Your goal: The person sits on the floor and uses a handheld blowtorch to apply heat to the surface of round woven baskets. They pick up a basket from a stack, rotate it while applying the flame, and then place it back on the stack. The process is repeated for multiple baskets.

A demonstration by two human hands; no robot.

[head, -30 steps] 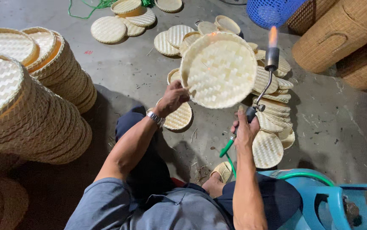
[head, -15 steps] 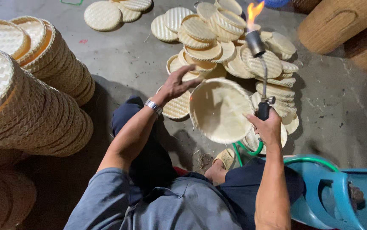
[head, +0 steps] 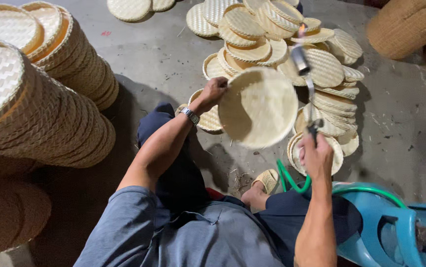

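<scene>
**Torch and tray over the heap**

The left hand (head: pixel 214 90) is clamped on the rim of a round woven tray (head: pixel 258 108), fingers curled over its edge, holding it tilted in the air with the hollow side facing the person. A wristwatch (head: pixel 190 115) sits just behind that hand. The right hand (head: pixel 315 154) is closed around the handle of a gas torch (head: pixel 305 81), whose metal nozzle rises just beside the tray's right edge with a small flame at the tip. A green hose (head: pixel 292 182) loops down from the torch, below the tray. Behind the tray and to its right lies a loose heap of similar woven trays (head: pixel 321 64) on the concrete floor (head: pixel 400 128). Well to the tray's left stand tall stacked trays (head: pixel 50 99). Below the tray, a sandalled foot (head: pixel 264 184) rests on the floor, and a blue plastic stool (head: pixel 395 232) is at lower right.
</scene>
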